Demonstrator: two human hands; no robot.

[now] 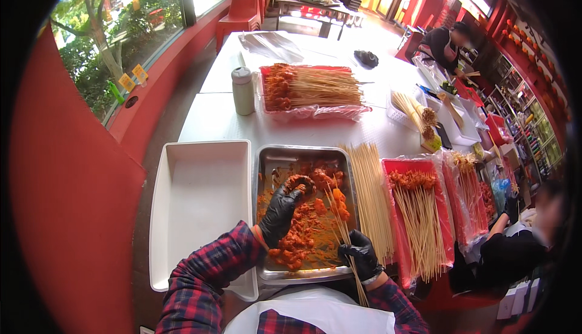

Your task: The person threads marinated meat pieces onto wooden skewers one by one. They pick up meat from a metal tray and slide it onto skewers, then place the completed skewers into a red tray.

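Observation:
A stainless-steel tray [309, 277] in front of me holds red marinated meat pieces [295, 243] in orange sauce. My left hand [279, 213], in a black glove, is over the tray's middle. Its sauce-smeared fingers curl around some of the meat; the exact pieces are partly hidden. Near the tray's right front edge, my gloved right hand [361, 254] grips several thin bamboo skewers [344, 231]. Their tips point away from me over the tray, and orange-red meat [338, 204] shows at the upper ends.
A white plastic bin [200, 211] stands left of the tray. Bare skewers [370, 197] lie along its right side, beside red trays of skewers [420, 216]. Farther back are a filled skewer tray [318, 88] and a bottle [243, 91]. One person [514, 247] sits at right; another [443, 45] is farther off.

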